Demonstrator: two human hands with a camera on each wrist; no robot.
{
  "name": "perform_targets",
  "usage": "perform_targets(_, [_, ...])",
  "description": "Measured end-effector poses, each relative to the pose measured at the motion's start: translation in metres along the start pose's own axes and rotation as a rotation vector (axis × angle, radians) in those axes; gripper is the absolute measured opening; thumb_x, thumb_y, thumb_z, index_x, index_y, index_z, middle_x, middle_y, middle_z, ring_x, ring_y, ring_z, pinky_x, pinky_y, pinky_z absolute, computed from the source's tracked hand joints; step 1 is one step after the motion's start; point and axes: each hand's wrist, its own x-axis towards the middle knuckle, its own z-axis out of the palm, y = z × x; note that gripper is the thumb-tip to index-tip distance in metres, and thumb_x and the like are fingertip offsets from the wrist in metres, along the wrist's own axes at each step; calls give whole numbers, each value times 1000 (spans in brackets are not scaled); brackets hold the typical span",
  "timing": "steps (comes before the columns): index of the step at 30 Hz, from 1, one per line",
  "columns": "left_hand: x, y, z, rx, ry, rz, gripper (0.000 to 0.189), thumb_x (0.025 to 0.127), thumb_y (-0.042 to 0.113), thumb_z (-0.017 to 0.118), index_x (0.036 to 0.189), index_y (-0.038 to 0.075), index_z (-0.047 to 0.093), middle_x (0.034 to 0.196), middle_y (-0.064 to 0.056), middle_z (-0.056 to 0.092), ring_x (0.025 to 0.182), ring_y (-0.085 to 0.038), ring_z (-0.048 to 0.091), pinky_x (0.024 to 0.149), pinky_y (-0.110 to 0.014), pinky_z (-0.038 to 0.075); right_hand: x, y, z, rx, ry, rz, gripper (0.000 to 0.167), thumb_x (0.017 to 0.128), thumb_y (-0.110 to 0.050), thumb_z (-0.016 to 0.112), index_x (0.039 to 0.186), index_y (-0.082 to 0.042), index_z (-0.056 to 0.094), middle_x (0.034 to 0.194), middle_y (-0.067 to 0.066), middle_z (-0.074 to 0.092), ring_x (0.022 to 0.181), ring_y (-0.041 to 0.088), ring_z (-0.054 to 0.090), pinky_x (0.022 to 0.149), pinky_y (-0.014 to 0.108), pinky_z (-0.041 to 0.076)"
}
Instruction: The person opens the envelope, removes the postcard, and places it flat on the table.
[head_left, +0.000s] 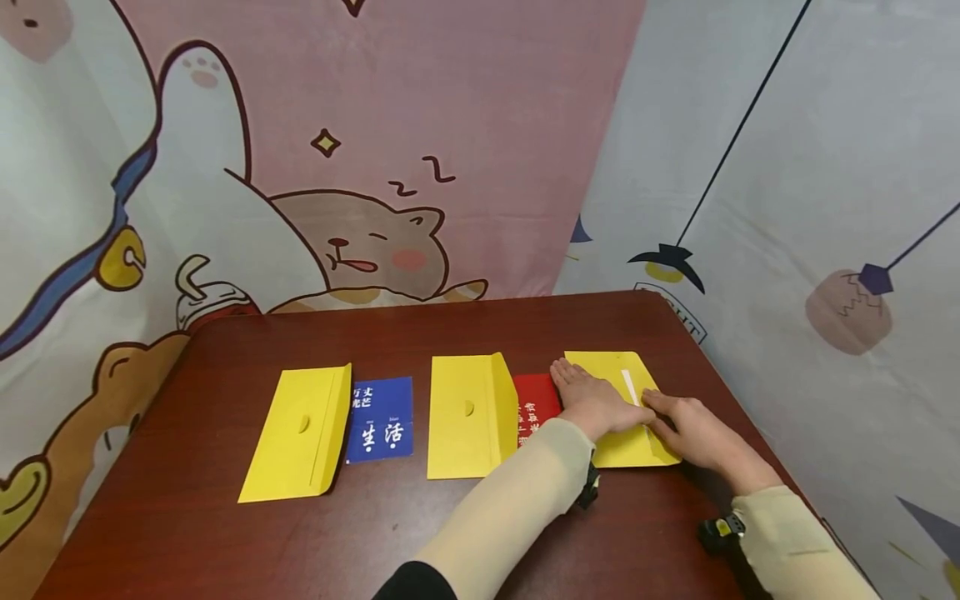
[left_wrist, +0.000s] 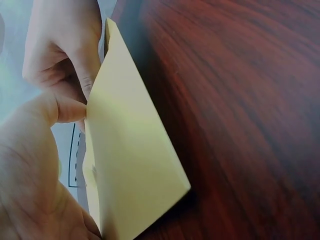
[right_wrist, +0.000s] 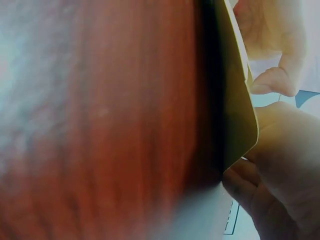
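A yellow envelope (head_left: 613,454) lies at the right of the table, its flap unfolded to the right and a narrow white strip (head_left: 628,385) along the fold. My left hand (head_left: 596,404) rests spread on its left part, thumb stretched toward the strip. At the flap, my right hand (head_left: 693,429) grips the edge, thumb on top and fingers curled at the border. In the right wrist view the flap's corner (right_wrist: 242,135) stands raised beside that hand. Partly hidden by my left hand and the envelopes is a red card (head_left: 534,400) with white characters.
A second yellow envelope (head_left: 461,417) lies mid-table and a third (head_left: 292,437) at the left, both with a half-round cut. Between them is a blue card (head_left: 386,417) with white characters. The brown table (head_left: 337,550) meets printed curtains (head_left: 487,125) behind and at the right.
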Motion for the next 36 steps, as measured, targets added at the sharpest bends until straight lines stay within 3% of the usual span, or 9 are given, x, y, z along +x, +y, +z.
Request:
perform_targets(7, [2,0,4,44,14,-4,127,74,102,39,168,16,31,173,-8,25,160,-37,12,128,-55,4,-2,-1,3,-58,-31,-47,53,102,-8,69,150,10,52,157,30,46,141,50,47,107,64,45])
perform_targets(11, [3,2,4,65,14,-3,125,76,101,35,168,16,32,173,-8,24,160,-37,12,128,-55,4,-1,-3,2,-76,-53,-68,56,101,-6,70,152,5,52,158,27,46,140,47,50,107,62,46])
perform_targets(15, [5,4,6,82,14,-4,126,76,101,33,168,15,29,174,-8,23,161,-36,12,128,-55,4,1,-6,0,-85,-101,-57,55,101,-6,69,152,4,53,157,27,48,137,46,53,106,61,47])
perform_targets(18, [6,4,8,83,18,-4,127,76,101,35,168,14,28,174,-8,24,161,-36,13,128,-55,4,3,-6,0,-67,-120,-54,53,101,-4,67,151,5,54,157,26,48,142,46,48,109,62,44])
perform_targets(30, [2,2,6,81,18,1,127,76,101,37,168,14,30,173,-7,25,160,-35,14,128,-54,5,4,-4,-2,-69,-149,-38,52,102,-11,68,151,3,55,159,23,47,144,44,46,109,61,45])
perform_targets(36, [3,3,6,76,5,3,128,75,102,35,168,14,29,174,-8,24,160,-36,13,128,-54,5,3,-3,-2,-87,-136,-43,54,101,-9,67,152,3,54,157,23,49,125,37,65,100,56,52])
